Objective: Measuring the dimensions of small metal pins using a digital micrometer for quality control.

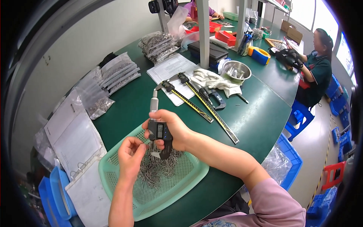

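My right hand is wrapped around a digital micrometer, its thimble up and its C-shaped frame down. Close beside the micrometer's jaw gap, my left hand has thumb and fingertips pinched together; whatever is between them is too small to make out. Both hands are above a light green perforated plastic basket. A heap of small metal pins lies in the basket, partly hidden by the micrometer and my left hand.
Beyond the basket lie two calipers, another micrometer, white gloves and a steel bowl. Bagged parts and an open ring binder are at left. A co-worker sits at right; another person is at the back.
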